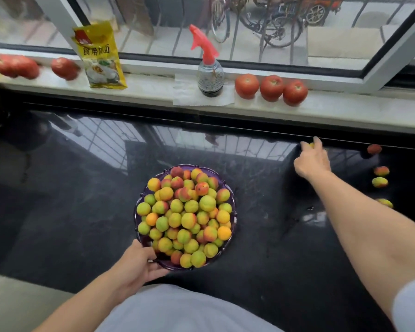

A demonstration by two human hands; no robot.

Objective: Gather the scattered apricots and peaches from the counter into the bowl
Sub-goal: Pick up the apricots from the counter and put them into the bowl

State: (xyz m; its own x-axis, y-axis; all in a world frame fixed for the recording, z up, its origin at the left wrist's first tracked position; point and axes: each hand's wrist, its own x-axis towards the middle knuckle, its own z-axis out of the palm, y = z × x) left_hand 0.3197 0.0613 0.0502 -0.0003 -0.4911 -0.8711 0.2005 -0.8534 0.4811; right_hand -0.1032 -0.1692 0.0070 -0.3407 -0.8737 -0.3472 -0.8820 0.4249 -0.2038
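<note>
Purple bowl [231, 197], heaped with fruit, sits mid-bench; your left hand [139, 262] grips its near rim. Your right hand's [312, 159] fingers [318, 141] curl around a yellow apricot [311, 145] at the bench's far edge.

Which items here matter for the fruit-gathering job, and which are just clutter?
Job:
- purple bowl, heaped with fruit, left hand gripping its rim
- small fruit under the right hand
- loose fruit at right

Clutter, all on the sill:
- tomatoes
- spray bottle
- yellow packet
</note>
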